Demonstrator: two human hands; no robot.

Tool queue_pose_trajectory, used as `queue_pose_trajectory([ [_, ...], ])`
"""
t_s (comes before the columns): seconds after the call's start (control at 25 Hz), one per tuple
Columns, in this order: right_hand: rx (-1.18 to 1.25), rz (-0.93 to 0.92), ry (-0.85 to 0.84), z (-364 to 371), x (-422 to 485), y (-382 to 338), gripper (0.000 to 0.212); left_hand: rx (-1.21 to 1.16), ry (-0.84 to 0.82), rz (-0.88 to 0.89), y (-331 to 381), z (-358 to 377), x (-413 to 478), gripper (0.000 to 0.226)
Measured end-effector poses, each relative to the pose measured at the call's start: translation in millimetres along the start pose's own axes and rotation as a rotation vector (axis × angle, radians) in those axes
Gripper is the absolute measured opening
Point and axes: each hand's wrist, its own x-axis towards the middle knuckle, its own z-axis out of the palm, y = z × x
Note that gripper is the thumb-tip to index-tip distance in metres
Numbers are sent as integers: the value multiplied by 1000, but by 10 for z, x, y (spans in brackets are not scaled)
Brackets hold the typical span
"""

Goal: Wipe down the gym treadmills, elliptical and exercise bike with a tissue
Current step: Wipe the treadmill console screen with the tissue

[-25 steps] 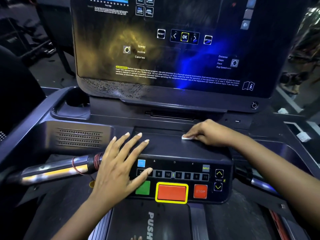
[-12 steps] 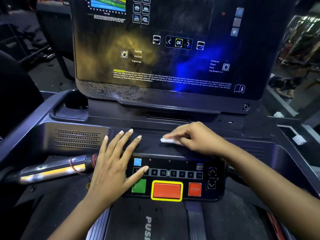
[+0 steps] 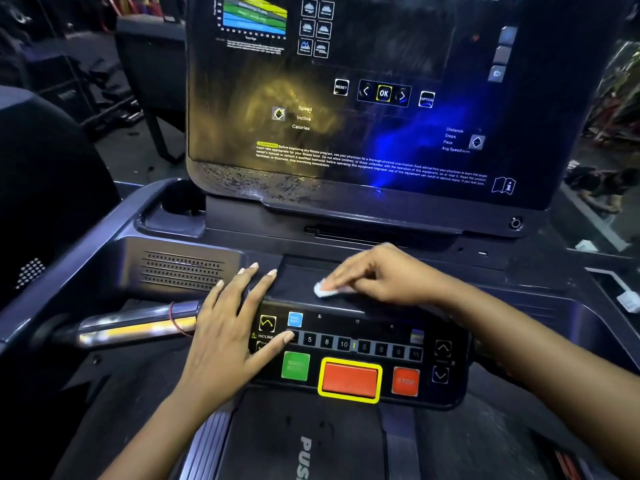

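I stand at a dark treadmill console (image 3: 346,202). My right hand (image 3: 377,275) presses a small white tissue (image 3: 323,289) onto the flat black ledge (image 3: 298,282) above the button panel (image 3: 356,355), its fingers curled over the wad. Spread flat at the panel's left end is my left hand (image 3: 232,327), fingers straight on the ledge's edge and thumb on the incline buttons. Most of the tissue is hidden under my right fingers.
The big display panel (image 3: 363,109) rises just behind the ledge, with dusty smears along its lower left edge. A chrome handlebar (image 3: 135,329) juts left of the button panel. A cup recess (image 3: 173,209) sits at the back left. Gym floor and other machines lie beyond.
My right hand has slid the tissue leftward along the ledge, towards my left hand. The left hand stays put on the panel's left end.
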Motion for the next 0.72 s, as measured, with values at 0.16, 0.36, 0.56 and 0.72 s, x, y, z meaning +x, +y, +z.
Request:
queue_pose_trajectory([
  [0.16,-12,20,0,241,543,21,36,-1,-7,7,-3,-19,-11,75],
  [0.36,44,-135,-12,185,216,13,35,3,11,19,-5,-5,-8,76],
  [0.56,135,-34,54,35,-451,203,41,40,66,61,81,-10,-48,73],
  [0.72,284,129,4,-309,-847,361,41,84,96,137,295,15,-5,69],
])
